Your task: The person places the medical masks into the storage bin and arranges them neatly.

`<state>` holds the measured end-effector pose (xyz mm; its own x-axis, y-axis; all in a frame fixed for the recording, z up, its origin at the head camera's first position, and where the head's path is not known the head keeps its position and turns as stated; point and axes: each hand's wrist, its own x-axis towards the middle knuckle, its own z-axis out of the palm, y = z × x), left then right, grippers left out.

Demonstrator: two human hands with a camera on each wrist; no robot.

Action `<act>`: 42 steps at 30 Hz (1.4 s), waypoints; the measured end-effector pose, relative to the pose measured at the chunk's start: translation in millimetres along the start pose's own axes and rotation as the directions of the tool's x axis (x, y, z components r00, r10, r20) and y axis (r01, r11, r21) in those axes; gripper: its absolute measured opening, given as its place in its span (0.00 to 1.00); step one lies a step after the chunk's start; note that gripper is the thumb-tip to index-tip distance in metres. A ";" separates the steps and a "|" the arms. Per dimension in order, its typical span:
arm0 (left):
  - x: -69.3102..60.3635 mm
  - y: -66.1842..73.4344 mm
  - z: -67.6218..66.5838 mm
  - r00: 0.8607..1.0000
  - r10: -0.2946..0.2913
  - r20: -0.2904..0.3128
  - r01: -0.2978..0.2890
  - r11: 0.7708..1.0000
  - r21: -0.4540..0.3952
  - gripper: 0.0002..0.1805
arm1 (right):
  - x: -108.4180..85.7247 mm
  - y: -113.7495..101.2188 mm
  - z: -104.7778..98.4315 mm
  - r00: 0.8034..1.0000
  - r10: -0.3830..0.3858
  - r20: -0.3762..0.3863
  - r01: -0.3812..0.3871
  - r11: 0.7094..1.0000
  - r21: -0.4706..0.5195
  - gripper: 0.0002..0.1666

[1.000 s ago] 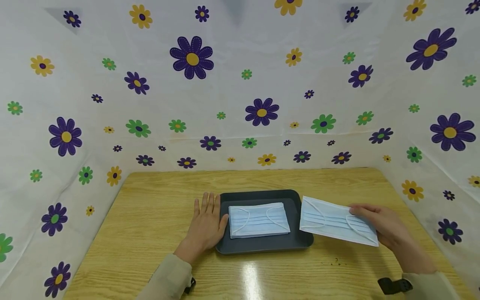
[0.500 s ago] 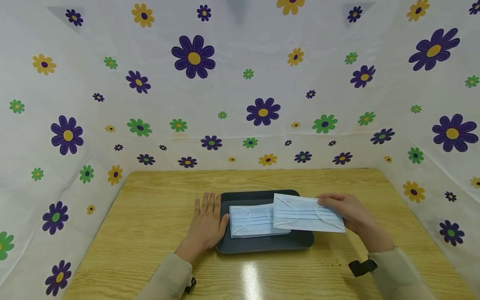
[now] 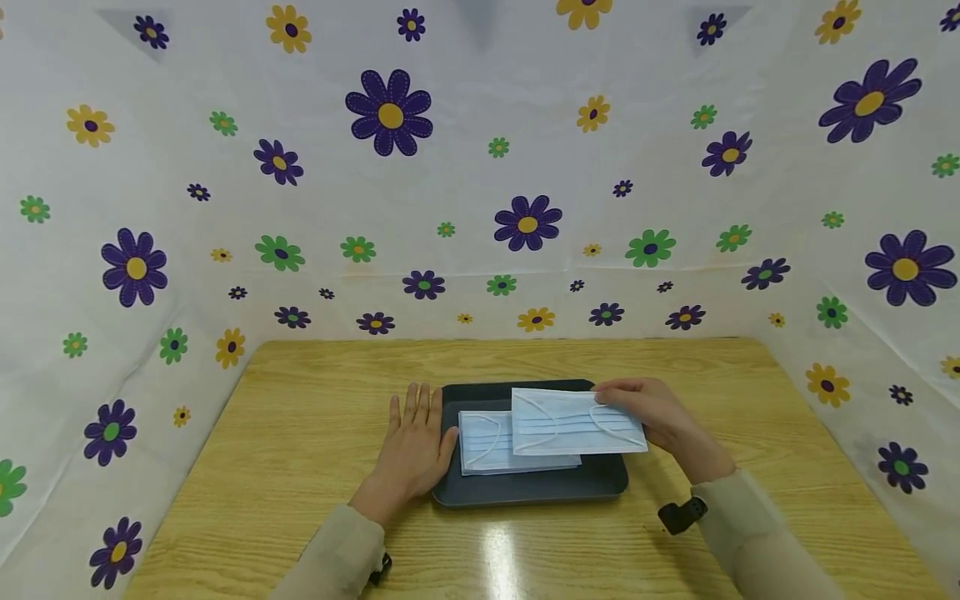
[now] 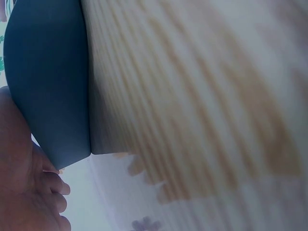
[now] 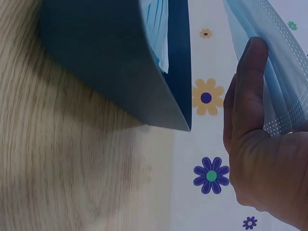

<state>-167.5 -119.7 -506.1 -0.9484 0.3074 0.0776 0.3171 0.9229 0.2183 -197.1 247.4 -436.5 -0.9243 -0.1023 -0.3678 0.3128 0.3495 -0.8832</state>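
Observation:
My right hand (image 3: 651,410) pinches a light blue face mask (image 3: 573,423) by its right end, thumb on top and fingers beneath. This mask hangs over the right part of a stack of similar masks (image 3: 483,446) lying in a dark grey tray (image 3: 525,493). In the right wrist view, fingers (image 5: 250,91) support the mask's underside, above the tray's rim. Against the tray's left side rests my left hand (image 3: 411,450), its fingers straight and its thumb at the rim. The left wrist view shows that hand (image 4: 24,178) beside the tray's outer wall (image 4: 48,82).
The tray stands on a wooden table (image 3: 300,417). A white cloth (image 3: 465,183) with printed flowers encloses the back and both sides. Dark bands are on both wrists, one being a black wristband (image 3: 681,515) on the right.
My right hand has carried the mask leftward, from beside the tray's right edge to above the stack. The left hand stays in place at the tray.

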 end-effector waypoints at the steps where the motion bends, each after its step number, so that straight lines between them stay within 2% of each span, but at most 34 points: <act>1: 0.0 0.1 -0.2 1.000 0.000 0.000 0.000 1.000 0.000 0.39 | 1.4 -0.8 2.5 1.000 -0.002 0.005 0.002 1.000 0.006 0.29; 14: 0.0 0.6 -1.2 1.000 -0.006 0.003 0.006 1.000 -0.001 0.39 | 19.0 -8.2 34.2 0.998 -0.021 0.051 0.017 0.998 0.065 0.25; 21: 1.2 -0.5 0.5 1.000 -0.005 0.000 0.005 1.000 0.011 0.39 | 26.5 -8.7 47.3 0.997 -0.038 0.069 0.035 0.998 0.045 0.24; 30: 1.6 -1.8 1.7 1.000 -0.004 0.008 0.004 1.000 0.006 0.40 | 34.2 -4.7 61.3 0.998 -0.029 0.052 0.029 1.000 0.008 0.21; 42: 0.9 -0.9 0.7 1.000 -0.011 0.022 0.010 1.000 0.012 0.39 | 37.9 -2.2 70.1 0.998 -0.044 0.054 0.046 0.998 -0.030 0.20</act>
<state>-168.6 -120.0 -506.8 -0.9515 0.3027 0.0541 0.3073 0.9287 0.2076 -217.4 177.5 -468.9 -0.9240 -0.1676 -0.3436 0.2633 0.3724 -0.8899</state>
